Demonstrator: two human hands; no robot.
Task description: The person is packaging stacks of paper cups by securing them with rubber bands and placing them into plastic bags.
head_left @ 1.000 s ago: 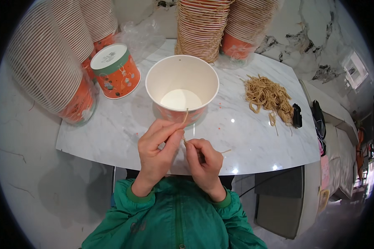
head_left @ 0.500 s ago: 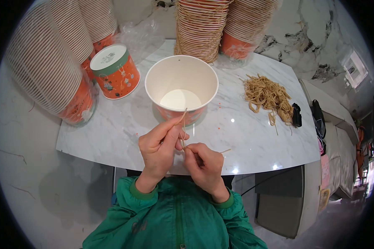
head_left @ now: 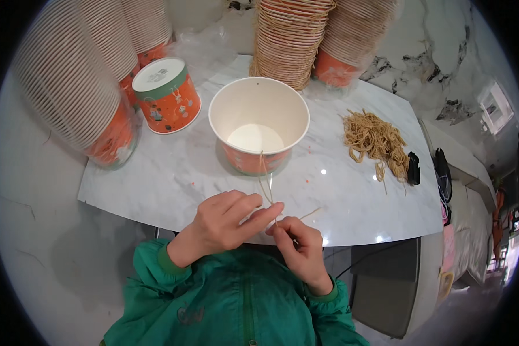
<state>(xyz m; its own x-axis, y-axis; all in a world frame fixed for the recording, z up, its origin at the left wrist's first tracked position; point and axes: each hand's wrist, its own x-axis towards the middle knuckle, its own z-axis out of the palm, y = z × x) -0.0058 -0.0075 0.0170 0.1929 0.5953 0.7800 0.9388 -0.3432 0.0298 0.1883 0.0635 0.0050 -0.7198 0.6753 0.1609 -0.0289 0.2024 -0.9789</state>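
An orange paper bucket (head_left: pixel 259 161) with a white inside stands upright on the marble table, in front of me. A thin tan string (head_left: pixel 266 184) runs from its near rim down to my hands, as a narrow loop. My left hand (head_left: pixel 228 224) lies back up, its fingers bent and the fingertips closed at the string. Just right of it, my right hand (head_left: pixel 301 249) pinches the string between thumb and index finger. A loose string end sticks out past the right fingers. The exact grip of the left fingertips is partly hidden.
An upturned orange bucket (head_left: pixel 170 106) sits at the left. Tall nested bucket stacks (head_left: pixel 69 81) in clear plastic stand behind it. A string-wrapped stack (head_left: pixel 291 43) and another stack (head_left: pixel 357 40) rise at the back. A tan string pile (head_left: pixel 375 138) lies right, beside a black object (head_left: pixel 413 168).
Both hands have moved down toward me, away from the bucket's rim. My left hand has turned back up, and a longer stretch of string now shows between rim and fingers.
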